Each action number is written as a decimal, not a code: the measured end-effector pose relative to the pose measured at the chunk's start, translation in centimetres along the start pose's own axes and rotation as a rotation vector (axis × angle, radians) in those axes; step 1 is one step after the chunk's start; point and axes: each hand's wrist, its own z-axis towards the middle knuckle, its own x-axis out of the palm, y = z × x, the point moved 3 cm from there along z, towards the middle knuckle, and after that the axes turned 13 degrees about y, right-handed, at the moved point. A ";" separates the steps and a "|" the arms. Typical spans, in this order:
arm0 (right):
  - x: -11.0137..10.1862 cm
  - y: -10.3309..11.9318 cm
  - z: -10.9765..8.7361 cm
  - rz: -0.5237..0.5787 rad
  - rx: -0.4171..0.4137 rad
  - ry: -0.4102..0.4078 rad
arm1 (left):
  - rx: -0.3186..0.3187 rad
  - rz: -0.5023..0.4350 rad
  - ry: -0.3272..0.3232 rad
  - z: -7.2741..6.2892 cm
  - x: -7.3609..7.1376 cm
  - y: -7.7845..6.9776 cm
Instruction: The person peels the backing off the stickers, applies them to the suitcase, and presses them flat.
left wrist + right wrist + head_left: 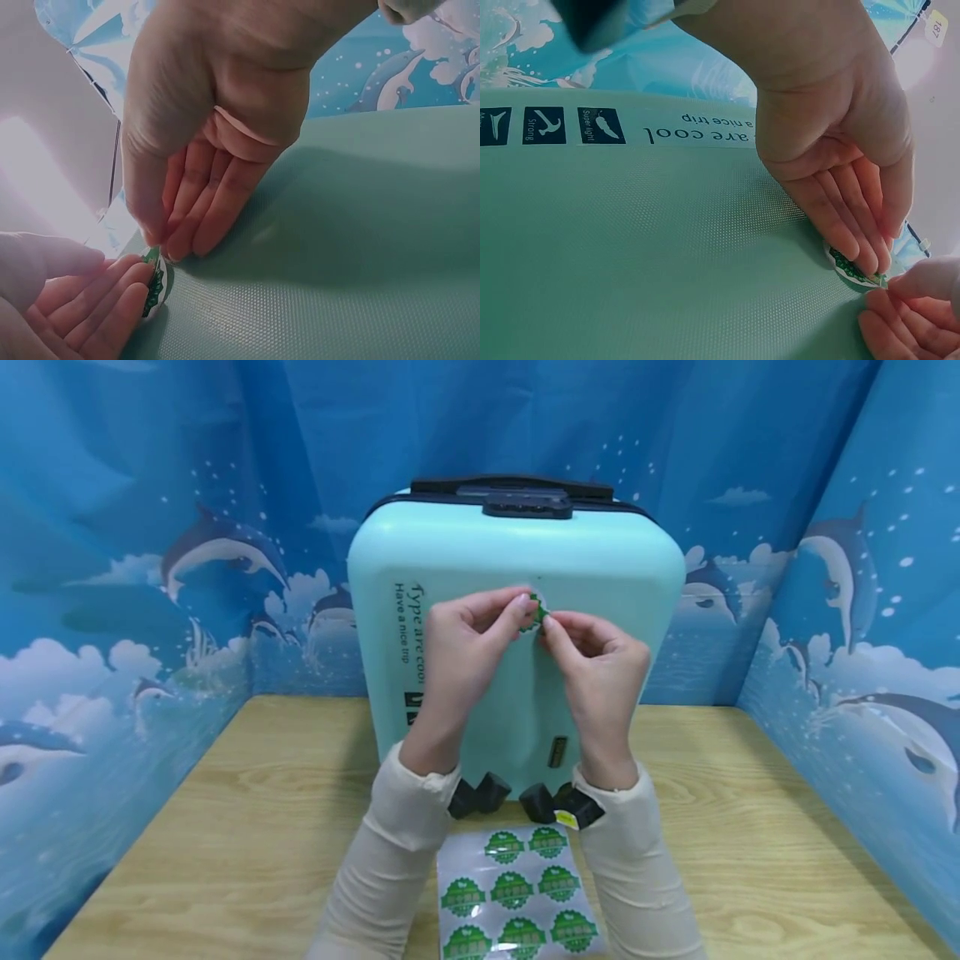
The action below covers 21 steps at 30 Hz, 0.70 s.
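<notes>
A round green sticker [535, 612] with a white edge is at the upper middle of the mint-green suitcase's front [517, 693]. My left hand [468, 639] lays its fairly straight fingers over the sticker; its thumb is off the sticker in the right wrist view, where the left hand [840, 142] looks large. With thumb and forefinger, my right hand [603, 660] pinches the right edge of the sticker; this hand [217, 120] fills the upper left wrist view. How much of the sticker touches the suitcase is hidden by fingers.
The suitcase stands upright on a wooden table [247, 835], its black handle [517, 489] on top. A sheet of green stickers [483, 860] lies between my forearms. Blue dolphin-print curtains [315, 427] enclose the back and sides.
</notes>
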 end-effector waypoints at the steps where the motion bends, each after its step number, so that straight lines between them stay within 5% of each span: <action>1: 0.0 0.0 0.0 -0.005 0.003 0.003 | -0.006 0.000 0.005 0.0 0.1 0.0; 21: -0.7 -0.3 -0.6 -0.032 0.027 0.014 | -0.080 0.016 0.067 0.0 0.8 0.4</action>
